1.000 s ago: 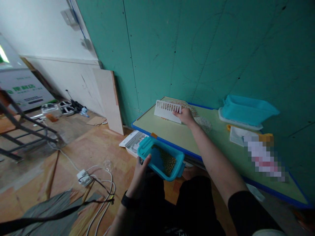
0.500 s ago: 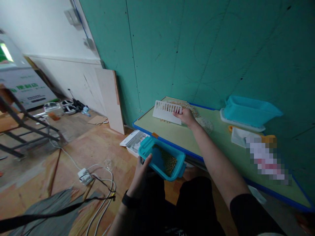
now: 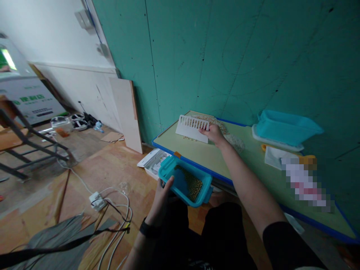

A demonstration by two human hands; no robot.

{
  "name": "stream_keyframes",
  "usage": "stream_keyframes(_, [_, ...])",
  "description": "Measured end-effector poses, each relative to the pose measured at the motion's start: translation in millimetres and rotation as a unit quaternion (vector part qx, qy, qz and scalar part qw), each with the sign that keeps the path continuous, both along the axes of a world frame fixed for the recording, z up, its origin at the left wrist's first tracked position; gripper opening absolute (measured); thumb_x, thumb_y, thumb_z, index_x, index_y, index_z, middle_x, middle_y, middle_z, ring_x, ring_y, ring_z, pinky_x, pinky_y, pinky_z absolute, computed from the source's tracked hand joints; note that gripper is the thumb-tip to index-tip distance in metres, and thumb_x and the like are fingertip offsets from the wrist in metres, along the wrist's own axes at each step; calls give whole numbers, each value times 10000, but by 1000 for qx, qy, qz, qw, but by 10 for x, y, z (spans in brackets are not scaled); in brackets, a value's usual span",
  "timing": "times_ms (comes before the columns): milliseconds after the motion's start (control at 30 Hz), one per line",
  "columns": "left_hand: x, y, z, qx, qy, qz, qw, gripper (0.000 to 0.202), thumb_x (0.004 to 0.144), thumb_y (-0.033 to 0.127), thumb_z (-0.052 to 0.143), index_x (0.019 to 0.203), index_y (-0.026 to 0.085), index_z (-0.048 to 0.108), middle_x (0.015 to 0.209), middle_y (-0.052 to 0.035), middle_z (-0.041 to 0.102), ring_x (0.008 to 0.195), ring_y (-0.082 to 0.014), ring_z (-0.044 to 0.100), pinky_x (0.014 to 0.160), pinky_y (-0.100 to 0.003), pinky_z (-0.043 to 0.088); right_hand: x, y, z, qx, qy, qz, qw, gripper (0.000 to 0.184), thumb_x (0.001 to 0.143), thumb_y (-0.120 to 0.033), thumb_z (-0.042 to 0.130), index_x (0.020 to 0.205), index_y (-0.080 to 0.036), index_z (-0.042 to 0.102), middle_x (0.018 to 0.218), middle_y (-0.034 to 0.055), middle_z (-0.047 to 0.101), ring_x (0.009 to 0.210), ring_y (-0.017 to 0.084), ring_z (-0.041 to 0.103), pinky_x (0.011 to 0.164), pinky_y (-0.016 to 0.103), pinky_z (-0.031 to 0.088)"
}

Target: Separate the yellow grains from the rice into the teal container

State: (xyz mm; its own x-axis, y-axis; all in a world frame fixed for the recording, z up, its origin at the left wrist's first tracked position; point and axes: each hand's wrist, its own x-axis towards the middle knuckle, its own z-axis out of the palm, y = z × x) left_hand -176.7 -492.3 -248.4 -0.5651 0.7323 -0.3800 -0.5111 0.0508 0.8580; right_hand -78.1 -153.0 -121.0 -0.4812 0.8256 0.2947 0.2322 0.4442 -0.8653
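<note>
My left hand (image 3: 162, 195) grips the near left side of a teal plastic bin (image 3: 206, 180), held tilted just below the table's front edge. Small greenish-tan beans (image 3: 194, 185) lie mostly at its right end. My right hand (image 3: 213, 134) pinches the right end of a white slotted scraper (image 3: 191, 132), which stands on edge on the tabletop with its slots upward. Behind the scraper spreads a heap of tan grains (image 3: 218, 123), partly hidden by it. A pale, rice-like pile (image 3: 236, 142) sits to the right, near my wrist.
A second teal bin (image 3: 287, 127) stands on a white lid at the table's right. Beside it are a white scoop-like piece (image 3: 272, 157) and a blurred packet (image 3: 303, 183). An opened white box (image 3: 156, 163) lies under the left edge. Cables and a power adapter (image 3: 97, 201) cover the floor.
Hardly anything differs. The scraper and my right hand have shifted very slightly to the right in the picture; the bin in my left hand stays in place.
</note>
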Motion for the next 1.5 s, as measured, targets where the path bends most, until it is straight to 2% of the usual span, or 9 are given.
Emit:
stream_keyframes(233, [20, 12, 48, -2, 7, -1, 1000, 854, 926, 702, 933, 1602, 329, 567, 1692, -168, 680, 1427, -419, 771, 991, -524, 761, -4, -18, -22, -40, 25, 36, 998, 368, 745, -470, 1002, 811, -149, 834, 788, 61, 816, 761, 224, 722, 718, 305, 554])
stream_keyframes(367, [29, 24, 64, -13, -7, 9, 1000, 863, 917, 666, 958, 1598, 315, 560, 1689, -186, 681, 1378, -407, 805, 974, -513, 766, -24, -1, -50, -48, 40, 67, 996, 394, 720, -494, 1036, 843, -166, 856, 809, 63, 833, 821, 252, 757, 777, 344, 604])
stream_keyframes(533, [29, 27, 65, -10, -1, 11, 1000, 829, 941, 640, 941, 1604, 308, 570, 1679, -184, 691, 1366, -408, 813, 936, -492, 775, -25, 0, -75, -49, 37, 71, 996, 416, 695, -502, 1071, 860, -171, 882, 828, 64, 848, 845, 271, 777, 823, 385, 634])
stream_keyframes(833, [-36, 46, -30, -11, 12, -10, 1000, 876, 887, 745, 948, 1544, 320, 553, 1668, -168, 681, 1352, -401, 808, 920, -495, 779, 1, -80, -61, -49, 56, 101, 992, 429, 685, -539, 1078, 826, -188, 875, 922, 81, 886, 929, 286, 808, 916, 429, 658])
stream_keyframes(1000, [-23, 36, -10, -12, 14, -5, 1000, 850, 887, 776, 933, 1513, 335, 565, 1674, -147, 672, 1366, -393, 792, 919, -485, 778, -3, -77, -76, -54, 47, 100, 992, 413, 692, -517, 1071, 841, -185, 876, 892, 79, 882, 904, 283, 805, 876, 412, 657])
stream_keyframes(1133, [-29, 39, -32, -7, 9, -8, 1000, 867, 882, 787, 931, 1530, 343, 564, 1667, -146, 676, 1370, -394, 793, 936, -491, 771, 7, -94, -81, -64, 42, 108, 991, 447, 677, -560, 1070, 795, -186, 856, 865, 75, 862, 858, 268, 782, 852, 405, 641])
stream_keyframes(1367, [-67, 108, -101, -20, 1, 6, 1000, 928, 873, 758, 951, 1592, 330, 551, 1647, -179, 703, 1366, -416, 804, 928, -535, 774, 139, -199, -71, -75, 42, 129, 988, 468, 668, -562, 1066, 883, -190, 881, 922, 95, 884, 919, 296, 808, 869, 422, 659])
stream_keyframes(1500, [-121, 129, -79, -31, -4, 7, 999, 954, 850, 777, 954, 1586, 320, 555, 1637, -196, 699, 1392, -447, 786, 915, -545, 774, 288, -255, -58, -73, 44, 133, 987, 476, 659, -592, 1056, 887, -207, 893, 969, 106, 905, 961, 317, 829, 897, 447, 682])
